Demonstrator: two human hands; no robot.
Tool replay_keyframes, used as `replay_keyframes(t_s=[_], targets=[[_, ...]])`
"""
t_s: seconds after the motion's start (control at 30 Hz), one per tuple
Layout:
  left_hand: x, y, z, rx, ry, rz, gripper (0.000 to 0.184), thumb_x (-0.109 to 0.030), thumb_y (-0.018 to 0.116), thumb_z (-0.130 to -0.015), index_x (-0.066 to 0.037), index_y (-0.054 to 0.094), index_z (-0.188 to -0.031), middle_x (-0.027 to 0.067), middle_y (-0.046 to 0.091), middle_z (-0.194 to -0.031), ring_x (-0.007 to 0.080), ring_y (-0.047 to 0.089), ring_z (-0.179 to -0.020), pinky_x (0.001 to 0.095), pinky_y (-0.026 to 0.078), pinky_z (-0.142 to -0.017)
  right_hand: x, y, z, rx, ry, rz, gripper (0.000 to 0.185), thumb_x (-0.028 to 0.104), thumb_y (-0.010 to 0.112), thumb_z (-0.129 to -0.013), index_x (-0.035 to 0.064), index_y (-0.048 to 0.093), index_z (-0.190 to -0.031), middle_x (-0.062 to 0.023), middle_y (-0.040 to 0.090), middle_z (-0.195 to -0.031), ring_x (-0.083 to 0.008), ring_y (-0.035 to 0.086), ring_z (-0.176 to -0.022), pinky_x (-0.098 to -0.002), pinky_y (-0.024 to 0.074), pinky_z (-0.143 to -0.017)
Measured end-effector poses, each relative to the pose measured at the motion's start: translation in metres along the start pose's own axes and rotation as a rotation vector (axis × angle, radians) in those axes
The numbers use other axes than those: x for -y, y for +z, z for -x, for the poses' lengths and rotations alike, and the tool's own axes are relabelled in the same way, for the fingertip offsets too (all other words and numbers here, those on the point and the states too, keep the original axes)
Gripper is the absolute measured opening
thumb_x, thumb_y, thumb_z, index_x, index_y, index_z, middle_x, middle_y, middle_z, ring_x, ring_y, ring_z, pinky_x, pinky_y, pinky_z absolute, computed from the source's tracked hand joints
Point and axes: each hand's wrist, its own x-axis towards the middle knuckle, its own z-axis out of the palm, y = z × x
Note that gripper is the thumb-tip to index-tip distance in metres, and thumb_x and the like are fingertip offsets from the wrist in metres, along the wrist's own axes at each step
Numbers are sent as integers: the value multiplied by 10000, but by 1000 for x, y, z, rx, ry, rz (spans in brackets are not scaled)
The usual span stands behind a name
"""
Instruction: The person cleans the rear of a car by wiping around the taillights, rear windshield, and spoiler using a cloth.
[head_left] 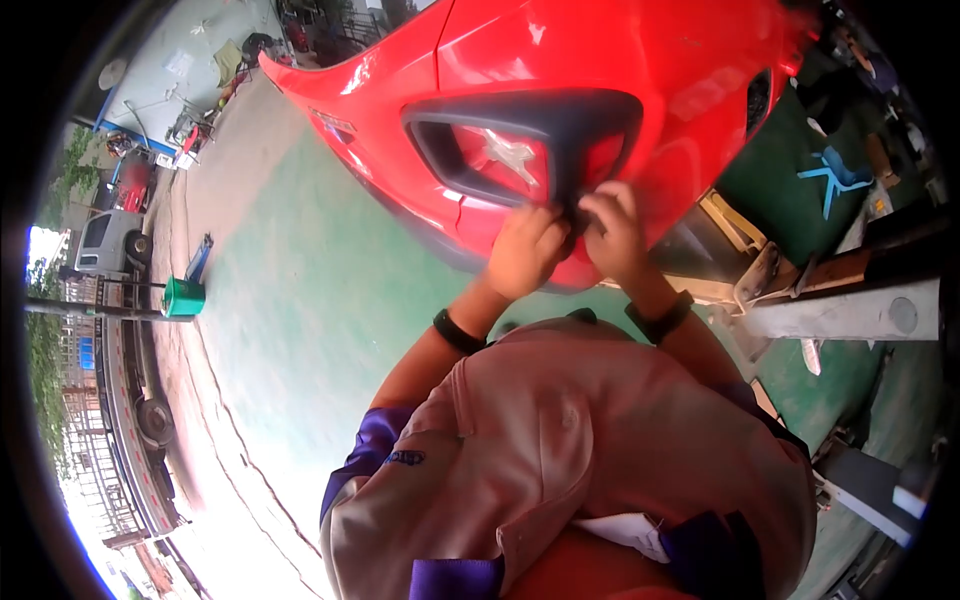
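A glossy red car body panel [540,50] fills the upper middle, with a dark grey trim frame [490,108] set around an opening in it. Both hands meet at the lower edge of this trim. My left hand [529,248] has its fingers curled and pressed together at the trim's lower bar. Close beside it on the right, my right hand [614,232] has bent fingers pinched at the same dark piece. Whatever lies between the fingertips is too small and blurred to make out. Dark bands circle both wrists.
A blue stool [836,180] stands at the right, near another person's dark clothing at the upper right. A grey metal beam [845,312] reaches in from the right. At the left are a green bucket [184,297] and a parked truck [105,245].
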Motion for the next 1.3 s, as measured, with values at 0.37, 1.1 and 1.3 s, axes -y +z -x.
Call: replay_keyframes(t_s=[0.37, 1.1, 1.3], targets=[[4, 0, -79, -214, 232, -246, 266, -172, 617, -753, -114, 609, -1012, 80, 603, -1121, 256, 580, -943, 382, 447, -782, -38, -1, -71, -390, -284, 303, 521, 193, 751, -735, 91, 438, -1138, -179, 425, -1161, -397, 508, -1014, -473, 455, -872], [45, 59, 72, 143, 272, -402, 259, -237, 585, -812, -215, 594, -1070, 29, 590, -1200, 209, 548, -1102, 437, 416, -926, -52, 23, 69, 225, -153, 380, 342, 37, 654, -754, 87, 617, -1091, -126, 534, -1065, -351, 550, -939, -466, 461, -824], [70, 28, 102, 179, -70, -322, 273, -177, 567, -817, -162, 574, -1089, 114, 567, -1214, 274, 558, -1021, 411, 427, -863, -53, 55, 68, 515, -294, 257, 258, 71, 601, -854, 80, 629, -1110, -123, 554, -1120, -322, 587, -943, -409, 500, -819]])
